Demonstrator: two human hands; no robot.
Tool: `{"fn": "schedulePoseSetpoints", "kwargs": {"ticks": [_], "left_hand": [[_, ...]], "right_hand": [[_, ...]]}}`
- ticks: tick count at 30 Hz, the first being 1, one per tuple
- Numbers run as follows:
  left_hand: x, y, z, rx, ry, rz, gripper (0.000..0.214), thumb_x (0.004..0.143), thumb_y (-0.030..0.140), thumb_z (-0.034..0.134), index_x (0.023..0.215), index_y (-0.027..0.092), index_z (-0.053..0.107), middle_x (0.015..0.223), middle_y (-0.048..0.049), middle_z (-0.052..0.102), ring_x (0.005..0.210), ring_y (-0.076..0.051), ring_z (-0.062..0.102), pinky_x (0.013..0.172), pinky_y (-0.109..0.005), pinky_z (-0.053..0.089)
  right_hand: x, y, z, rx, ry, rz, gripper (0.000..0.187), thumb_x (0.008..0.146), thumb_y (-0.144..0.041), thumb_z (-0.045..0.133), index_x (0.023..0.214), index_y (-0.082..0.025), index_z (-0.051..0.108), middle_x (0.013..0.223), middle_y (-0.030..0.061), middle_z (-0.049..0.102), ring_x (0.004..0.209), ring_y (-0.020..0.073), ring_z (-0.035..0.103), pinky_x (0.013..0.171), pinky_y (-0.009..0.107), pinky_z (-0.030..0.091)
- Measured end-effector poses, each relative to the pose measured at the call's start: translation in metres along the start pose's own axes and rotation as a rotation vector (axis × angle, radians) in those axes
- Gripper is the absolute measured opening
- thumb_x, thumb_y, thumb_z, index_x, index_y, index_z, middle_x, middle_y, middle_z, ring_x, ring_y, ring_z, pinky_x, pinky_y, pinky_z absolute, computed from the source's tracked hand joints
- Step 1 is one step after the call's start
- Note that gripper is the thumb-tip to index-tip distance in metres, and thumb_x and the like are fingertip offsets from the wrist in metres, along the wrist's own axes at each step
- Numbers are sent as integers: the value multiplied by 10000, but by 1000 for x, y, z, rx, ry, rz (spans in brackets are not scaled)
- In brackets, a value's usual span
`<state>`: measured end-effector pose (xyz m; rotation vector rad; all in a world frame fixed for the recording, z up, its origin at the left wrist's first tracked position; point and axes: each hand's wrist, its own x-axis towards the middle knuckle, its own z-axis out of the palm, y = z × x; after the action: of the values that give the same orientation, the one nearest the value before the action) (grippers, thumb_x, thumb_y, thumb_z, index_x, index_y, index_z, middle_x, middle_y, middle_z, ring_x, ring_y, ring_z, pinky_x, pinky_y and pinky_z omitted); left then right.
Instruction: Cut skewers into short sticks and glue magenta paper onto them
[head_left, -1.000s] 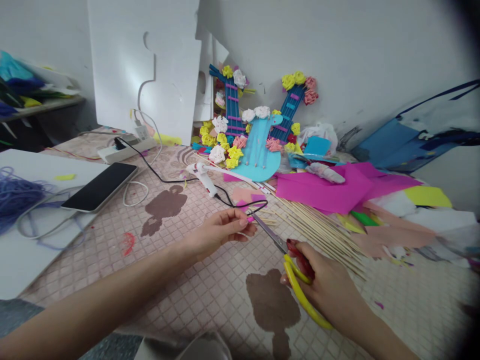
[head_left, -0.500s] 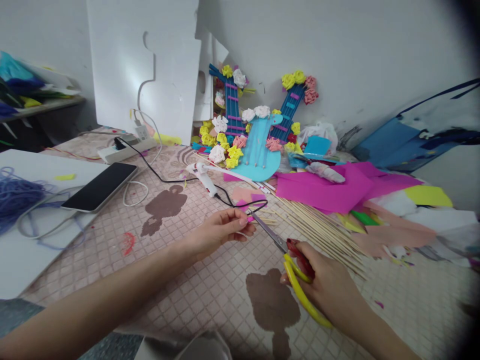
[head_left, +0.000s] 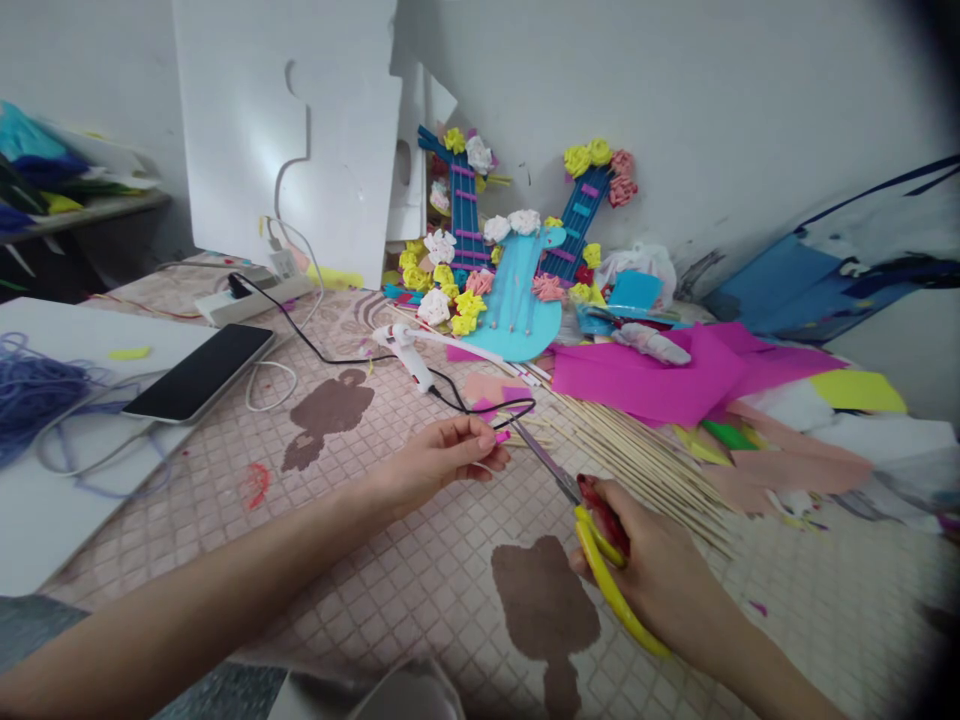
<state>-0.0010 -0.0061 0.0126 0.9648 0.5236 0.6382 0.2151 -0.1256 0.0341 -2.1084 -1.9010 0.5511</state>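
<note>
My left hand (head_left: pixel 439 458) pinches a small pink paper piece (head_left: pixel 501 437) between thumb and fingertips, just above the patterned table cover. My right hand (head_left: pixel 660 570) grips yellow-handled scissors (head_left: pixel 592 535), fingers through the loops. The blades (head_left: pixel 541 457) point up and left, their tips at the pink piece. Both forearms reach in from the lower edge.
A bundle of bamboo skewers (head_left: pixel 645 460) lies right of the scissors. Behind are a glue gun (head_left: pixel 409 355) with black cord, pink paper sheets (head_left: pixel 645 375), blue flower-decorated guitar models (head_left: pixel 510 270), a phone (head_left: pixel 199 372), a power strip (head_left: pixel 251 298), white foam boards (head_left: pixel 292 130) and purple yarn (head_left: pixel 34 390).
My right hand and the scissors have shifted slightly right and up, the blades staying at the pink piece. My left hand has barely moved.
</note>
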Motion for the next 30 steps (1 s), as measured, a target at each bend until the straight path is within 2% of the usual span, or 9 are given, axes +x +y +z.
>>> {"fn": "schedulePoseSetpoints", "kwargs": {"ticks": [10,15,30], "left_hand": [[0,1,1,-5,-3,-3,318,727,401,745,775,139,572,786,-19,634,741,-108,577,697,-241,425],[-1,0,0,-11,-14,1,288,744,382,735,783,144,577,794,-18,633,751,-111,579,702,-243,421],[-1,0,0,-2,-5,-11,296,744,388,733,784,143,573,797,-18,637,762,-111,583,709,-240,430]], "right_hand": [[-1,4,4,-35,-7,-12,434,747,-445,621,1100,-221,501,895,39,707,782,225,668,676,313,473],[-1,6,4,-49,5,-46,380,775,-433,604,1078,-225,507,870,33,707,772,222,672,661,304,472],[-1,7,4,-65,-7,-60,390,786,-447,599,1088,-225,494,854,31,704,753,214,672,635,292,461]]}}
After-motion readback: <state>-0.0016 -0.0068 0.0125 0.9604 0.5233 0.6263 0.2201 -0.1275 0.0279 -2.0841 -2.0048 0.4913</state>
